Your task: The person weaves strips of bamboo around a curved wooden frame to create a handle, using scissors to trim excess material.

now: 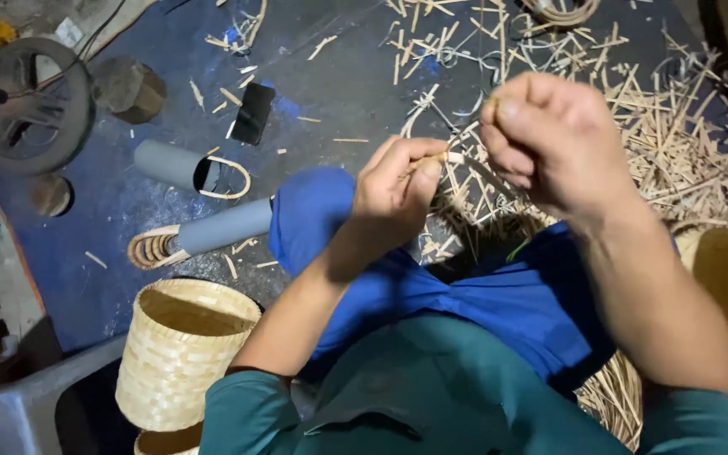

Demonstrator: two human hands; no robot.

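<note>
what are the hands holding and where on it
A thin bamboo strip: the left hand pinches one end between thumb and fingers, and the right hand grips the other end in a closed fist.

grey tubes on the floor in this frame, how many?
2. One grey tube lies upper left with a bamboo loop at its open end; the other grey tube lies below it, by the blue-clad knee. More may be hidden under the scraps.
</note>
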